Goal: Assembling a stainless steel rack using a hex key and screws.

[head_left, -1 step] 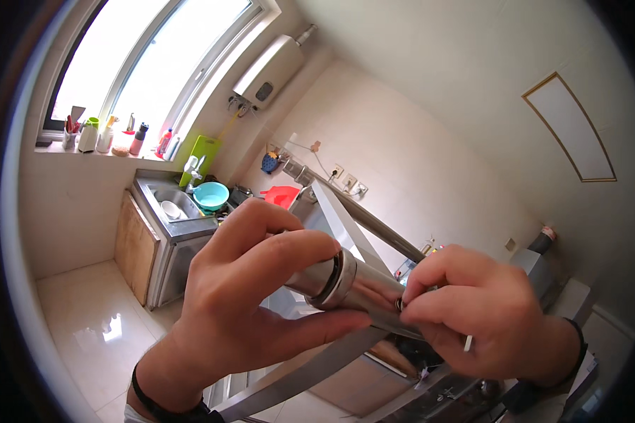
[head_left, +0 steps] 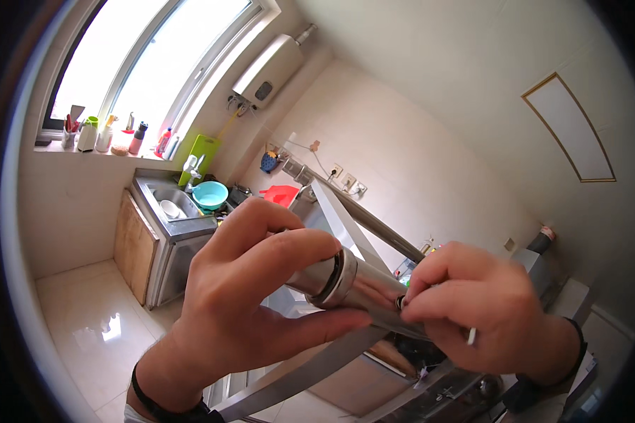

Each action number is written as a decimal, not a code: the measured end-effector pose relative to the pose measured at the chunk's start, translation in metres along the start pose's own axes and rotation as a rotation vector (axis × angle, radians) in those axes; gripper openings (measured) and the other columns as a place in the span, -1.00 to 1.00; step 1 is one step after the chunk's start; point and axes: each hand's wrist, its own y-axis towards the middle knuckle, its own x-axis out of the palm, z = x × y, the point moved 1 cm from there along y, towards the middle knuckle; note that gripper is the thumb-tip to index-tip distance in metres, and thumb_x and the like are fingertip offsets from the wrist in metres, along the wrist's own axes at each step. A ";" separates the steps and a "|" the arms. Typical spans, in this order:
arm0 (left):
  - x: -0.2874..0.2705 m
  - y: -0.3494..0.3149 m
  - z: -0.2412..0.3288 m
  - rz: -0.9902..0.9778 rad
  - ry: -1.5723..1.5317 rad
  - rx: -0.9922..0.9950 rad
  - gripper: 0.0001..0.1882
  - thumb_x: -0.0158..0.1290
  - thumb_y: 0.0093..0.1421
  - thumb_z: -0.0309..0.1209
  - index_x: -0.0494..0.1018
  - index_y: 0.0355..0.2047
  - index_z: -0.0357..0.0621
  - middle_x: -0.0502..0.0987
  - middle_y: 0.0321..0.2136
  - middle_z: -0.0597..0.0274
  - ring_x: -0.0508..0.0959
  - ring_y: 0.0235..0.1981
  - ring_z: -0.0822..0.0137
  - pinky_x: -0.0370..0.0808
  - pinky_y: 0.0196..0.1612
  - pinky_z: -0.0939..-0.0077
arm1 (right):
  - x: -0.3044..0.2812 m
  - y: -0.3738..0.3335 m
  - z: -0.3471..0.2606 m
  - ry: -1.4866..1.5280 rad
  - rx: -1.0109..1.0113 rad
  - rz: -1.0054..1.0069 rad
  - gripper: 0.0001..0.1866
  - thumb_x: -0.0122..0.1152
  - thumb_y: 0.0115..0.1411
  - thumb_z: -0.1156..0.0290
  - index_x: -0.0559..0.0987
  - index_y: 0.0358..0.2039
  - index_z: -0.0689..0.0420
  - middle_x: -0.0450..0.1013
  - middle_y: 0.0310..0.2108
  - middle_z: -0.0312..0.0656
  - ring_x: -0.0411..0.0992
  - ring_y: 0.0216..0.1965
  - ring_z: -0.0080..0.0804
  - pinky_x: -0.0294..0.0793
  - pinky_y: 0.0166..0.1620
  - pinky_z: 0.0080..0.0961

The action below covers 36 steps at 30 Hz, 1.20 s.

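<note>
My left hand [head_left: 261, 296] is wrapped round a shiny metal tube [head_left: 370, 292], thumb along its near side and fingers over the top. Where my left fingers end, a wider collar with a dark gap rings the tube [head_left: 336, 278]. On the right, my right hand [head_left: 480, 307] is closed in a pinch against the tube's side, beside a small dark round fitting [head_left: 400, 302]. A thin metal rod [head_left: 471, 336] pokes out below the right fingers; the rest of it is hidden in the hand.
Beyond my left hand stands a steel sink [head_left: 180, 204] with a teal basin [head_left: 210, 195] and a white bowl [head_left: 169, 209]. A flat metal bar [head_left: 296, 381] slants beneath my hands. Behind runs a long metal rail [head_left: 381, 229]. A water heater [head_left: 268, 70] hangs by the window.
My right hand has shifted very slightly, and the rod's visible end sits a little farther right and higher. My left hand and the tube look still.
</note>
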 end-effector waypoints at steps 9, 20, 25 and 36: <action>-0.003 -0.001 -0.003 0.023 -0.011 -0.022 -0.40 0.43 -0.41 -0.26 0.45 -0.32 -0.20 0.38 -0.43 0.17 0.41 -0.44 0.40 0.37 -0.42 0.57 | 0.008 -0.007 0.008 -0.050 0.051 0.043 -0.73 0.39 -0.16 0.49 0.54 -0.40 0.22 0.44 -0.47 -0.17 0.33 -0.64 -0.57 0.25 -0.62 -0.68; -0.005 -0.002 -0.010 0.064 -0.048 -0.013 -0.52 0.39 -0.33 -0.32 0.47 -0.37 -0.16 0.36 -0.50 0.22 0.44 -0.51 0.34 0.41 -0.47 0.52 | 0.038 -0.014 0.025 -0.202 -0.072 0.051 -0.26 0.46 -0.22 0.19 0.37 -0.09 0.36 0.47 -0.46 -0.04 0.48 -0.54 -0.29 0.46 -0.49 -0.48; -0.003 -0.001 -0.013 0.058 -0.077 -0.007 -0.56 0.36 -0.34 -0.37 0.46 -0.39 -0.13 0.33 -0.51 0.24 0.41 -0.55 0.31 0.39 -0.50 0.50 | 0.042 -0.033 0.024 -0.380 -0.151 0.075 -0.20 0.43 -0.18 0.23 0.28 0.00 0.41 0.45 -0.47 0.00 0.46 -0.56 -0.26 0.45 -0.55 -0.47; -0.012 -0.014 -0.024 0.188 -0.265 -0.052 -0.58 0.24 -0.19 -0.45 0.42 -0.27 -0.23 0.39 -0.41 0.22 0.40 -0.53 0.42 0.38 -0.52 0.55 | 0.041 -0.026 0.017 -0.524 -0.214 -0.039 -0.15 0.34 -0.19 0.47 0.14 0.11 0.46 0.43 -0.43 0.03 0.39 -0.63 -0.31 0.39 -0.61 -0.49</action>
